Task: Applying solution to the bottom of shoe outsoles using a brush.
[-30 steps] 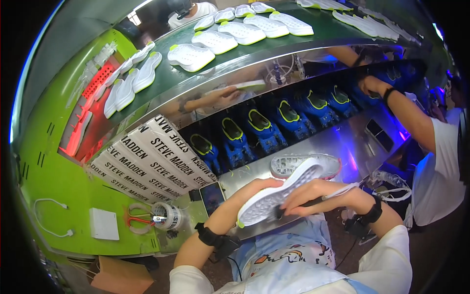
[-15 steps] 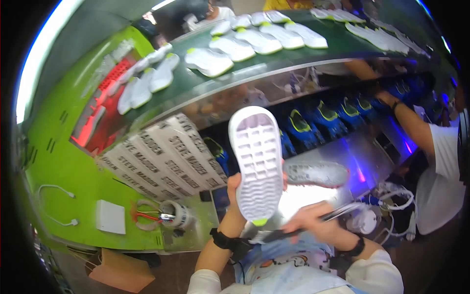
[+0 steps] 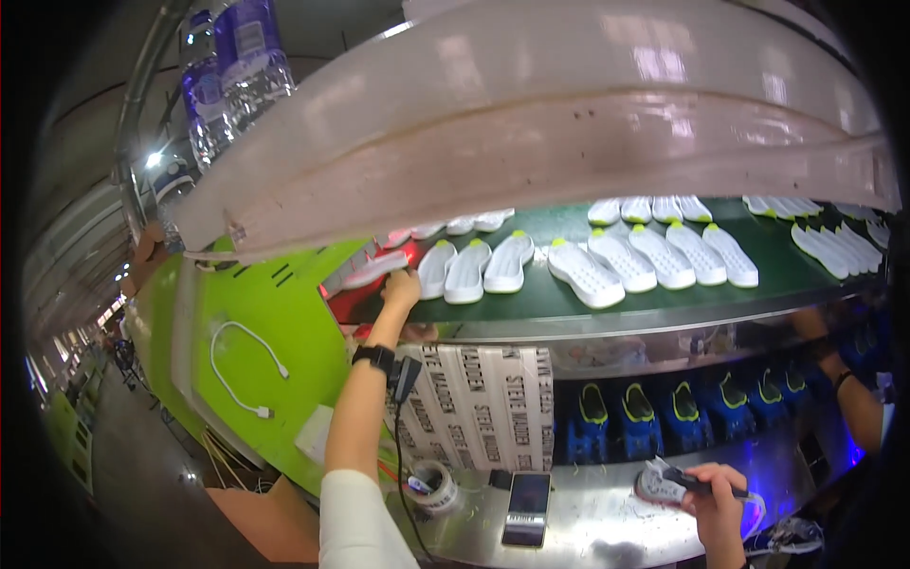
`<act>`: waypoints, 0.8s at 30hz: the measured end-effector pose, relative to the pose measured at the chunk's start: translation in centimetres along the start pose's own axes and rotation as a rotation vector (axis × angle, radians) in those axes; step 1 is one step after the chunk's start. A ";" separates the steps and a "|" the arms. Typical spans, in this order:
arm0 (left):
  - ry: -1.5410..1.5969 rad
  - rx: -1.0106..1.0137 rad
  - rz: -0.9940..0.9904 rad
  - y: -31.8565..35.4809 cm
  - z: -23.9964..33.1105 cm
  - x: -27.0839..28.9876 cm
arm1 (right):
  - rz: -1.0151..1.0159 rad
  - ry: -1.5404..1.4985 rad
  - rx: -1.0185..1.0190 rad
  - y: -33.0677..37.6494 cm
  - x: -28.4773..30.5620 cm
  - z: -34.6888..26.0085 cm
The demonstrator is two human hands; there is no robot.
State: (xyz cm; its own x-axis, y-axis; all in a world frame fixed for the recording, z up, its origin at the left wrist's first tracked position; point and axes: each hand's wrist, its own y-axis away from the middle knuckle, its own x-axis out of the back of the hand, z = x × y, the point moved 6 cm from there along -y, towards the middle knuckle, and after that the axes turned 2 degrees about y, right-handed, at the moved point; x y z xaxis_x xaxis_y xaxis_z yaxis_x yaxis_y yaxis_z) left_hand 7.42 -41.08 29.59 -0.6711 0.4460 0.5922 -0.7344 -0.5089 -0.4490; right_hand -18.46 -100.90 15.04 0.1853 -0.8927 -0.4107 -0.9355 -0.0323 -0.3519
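My left hand (image 3: 402,287) reaches forward to the left end of a green surface. Its fingers are closed on the near end of a white shoe sole (image 3: 373,270), tinted pink by red light there. On the metal bench, my right hand (image 3: 718,498) grips a slim black-handled tool (image 3: 690,481); its exact kind does not show. The tool's tip points to a small grey-white sole-like piece (image 3: 654,486) lying on the bench. Several white soles with lime tips (image 3: 465,272) stand beside my left hand in a row.
A clear curved cover (image 3: 531,142) hangs over the green surface (image 3: 531,308). Blue shoes (image 3: 641,422) line the shelf below. A phone (image 3: 527,509), a tape roll (image 3: 436,488) and a printed panel (image 3: 479,408) are near. A black cord runs from my left wrist. Another person's arm (image 3: 846,384) is at right.
My left hand has carried the sole from in front of me to the green surface's left end. My right hand has moved right with the tool. The view has turned left and up.
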 end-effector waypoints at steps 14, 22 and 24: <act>0.528 0.145 -0.357 6.8 11.9 -9.2 | 0.257 -0.169 -0.185 0.4 2.6 0.5; 1.329 0.300 -0.261 30.4 10.1 -1.0 | 0.060 -0.138 -0.233 2.2 1.8 -0.5; 1.524 0.410 -0.583 35.7 6.1 -5.3 | -0.142 -0.006 -0.326 3.0 0.0 0.1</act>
State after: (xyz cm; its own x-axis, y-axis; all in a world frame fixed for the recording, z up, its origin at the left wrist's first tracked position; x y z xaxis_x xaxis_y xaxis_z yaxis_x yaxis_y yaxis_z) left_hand -14.67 -66.15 14.52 0.0031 0.7618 -0.6478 -0.9945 -0.0655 -0.0819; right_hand -21.25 -100.92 13.93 0.3211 -0.8663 -0.3825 -0.9470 -0.2984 -0.1192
